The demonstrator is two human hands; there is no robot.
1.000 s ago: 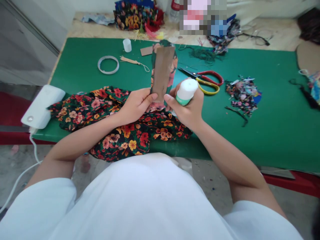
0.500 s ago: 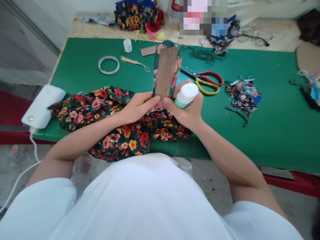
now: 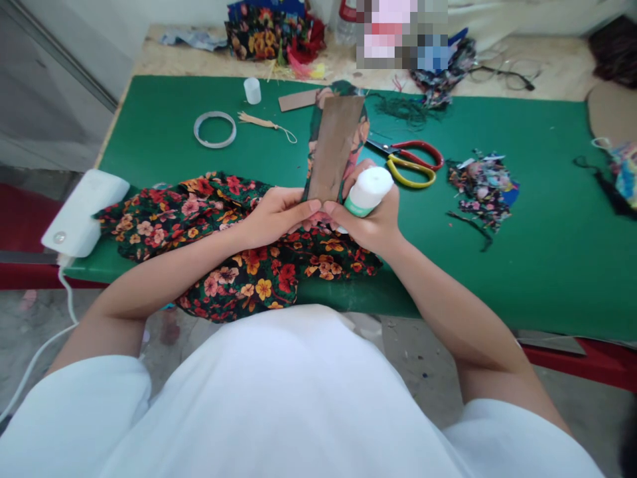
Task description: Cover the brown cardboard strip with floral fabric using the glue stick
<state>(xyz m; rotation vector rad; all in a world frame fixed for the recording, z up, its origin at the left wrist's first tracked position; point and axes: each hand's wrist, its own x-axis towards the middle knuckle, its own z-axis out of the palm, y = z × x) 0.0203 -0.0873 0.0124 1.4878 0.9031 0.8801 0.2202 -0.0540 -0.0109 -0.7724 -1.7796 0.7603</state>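
Brown strip [image 3: 337, 149]: near end pinched in fingers [image 3: 313, 206] of left hand [image 3: 273, 218], right hand [image 3: 375, 226]; rest extends beyond.

Strip [image 3: 336, 153] is showing plain brown. Backing fabric [image 3: 361, 129] and larger cloth [image 3: 263, 289] are carrying pink and orange florals on dark green, cloth adding red. Tube [image 3: 369, 190] is showing white with green; scissors handles [image 3: 393, 160], red and yellow.

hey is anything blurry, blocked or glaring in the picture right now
Head view: a pixelated patch at top hides what's behind it; head view: light looks soft, with no strong glare on the mat; head view: fine detail is soft, so threads in the scraps blend together, though the scissors and card keep readable outlines.
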